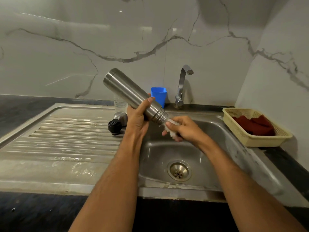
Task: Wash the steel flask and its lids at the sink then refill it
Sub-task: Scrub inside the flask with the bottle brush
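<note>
My left hand (pixel 138 118) grips the steel flask (pixel 127 91) near its threaded neck, holding it tilted with the base up to the left and the open mouth down over the sink basin (pixel 160 158). At the mouth, my right hand (pixel 182 128) holds a white foamy scrubber (pixel 170 127). A black inner lid (pixel 114 126) sits on the drainboard (pixel 63 131) beside the basin. Behind it stands a steel cup lid (pixel 119 116), partly hidden by my left hand.
The tap (pixel 183 84) stands behind the basin with no water running. A blue plastic cup (pixel 159 96) and a clear plastic bottle (pixel 119 103) stand near the back wall. A cream basket (pixel 255 131) holding a dark red cloth sits right of the sink.
</note>
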